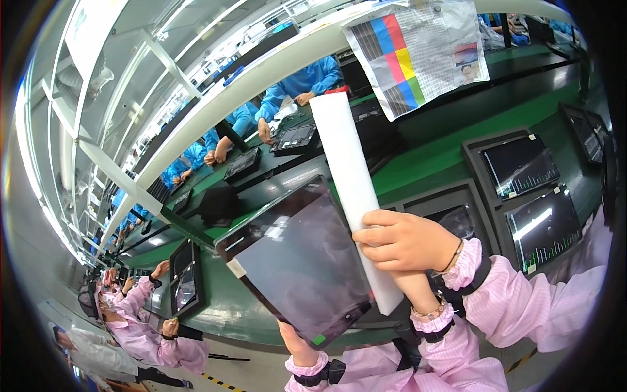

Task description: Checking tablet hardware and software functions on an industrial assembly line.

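Observation:
My left hand (300, 343) is closed on the lower edge of a dark, glossy tablet-like screen (294, 261), which is held tilted. A beige tape tab (236, 268) sits on its left edge and a green sticker (319, 340) at its bottom corner. Along its right edge runs a long white bar (346, 157), foam-like, with red at its far end. My right hand (401, 281) is beside the bar's near end, its fingers hidden. Over it lies another hand (408, 242), apparently a co-worker's reaching in from the right, fingers wrapped on the bar.
Dark trays with screens (519, 166) stand on the green bench (418, 160) at the right. A printed sheet with colour blocks (405, 62) hangs from a pale rail (287, 62). Across the bench sit people in blue (304, 78); a person in pink (124, 320) works at left.

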A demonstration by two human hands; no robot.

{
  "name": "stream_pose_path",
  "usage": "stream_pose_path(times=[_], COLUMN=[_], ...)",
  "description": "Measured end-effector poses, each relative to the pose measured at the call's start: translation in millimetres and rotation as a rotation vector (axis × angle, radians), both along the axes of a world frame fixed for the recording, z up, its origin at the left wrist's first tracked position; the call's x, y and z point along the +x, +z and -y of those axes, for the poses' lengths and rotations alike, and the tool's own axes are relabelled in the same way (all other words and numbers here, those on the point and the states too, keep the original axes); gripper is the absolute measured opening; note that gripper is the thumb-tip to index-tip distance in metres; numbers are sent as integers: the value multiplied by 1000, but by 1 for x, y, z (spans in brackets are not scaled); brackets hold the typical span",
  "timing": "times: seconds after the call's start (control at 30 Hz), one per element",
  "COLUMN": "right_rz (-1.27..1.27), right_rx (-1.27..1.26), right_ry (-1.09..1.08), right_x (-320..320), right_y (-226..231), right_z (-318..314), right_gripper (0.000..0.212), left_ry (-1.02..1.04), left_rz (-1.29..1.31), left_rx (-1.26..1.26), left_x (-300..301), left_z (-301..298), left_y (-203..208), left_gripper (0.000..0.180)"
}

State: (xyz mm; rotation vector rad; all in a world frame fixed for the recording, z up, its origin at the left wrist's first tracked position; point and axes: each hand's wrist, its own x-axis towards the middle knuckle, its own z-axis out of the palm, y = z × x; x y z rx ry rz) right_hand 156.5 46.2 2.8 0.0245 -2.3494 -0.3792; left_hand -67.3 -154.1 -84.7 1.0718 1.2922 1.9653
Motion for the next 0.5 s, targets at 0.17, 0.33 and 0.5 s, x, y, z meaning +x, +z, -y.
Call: stream_pose_path(times=[0.17, 0.33, 0.5], right_rz=[51, 167, 264], right_rx=[-120, -2, -179], right_ry=[-92, -209, -64], right_x=[35, 71, 76], right_y=[11, 12, 1], right_z=[16, 25, 42], right_gripper=[15, 15, 18], left_ry=[-89, 22, 38], left_rz=[150, 231, 296], left_rx=[-74, -62, -102], left_x=[18, 20, 26], left_z=[-10, -13, -14], left_y=[6, -2, 11], left_gripper=[57, 50, 46])
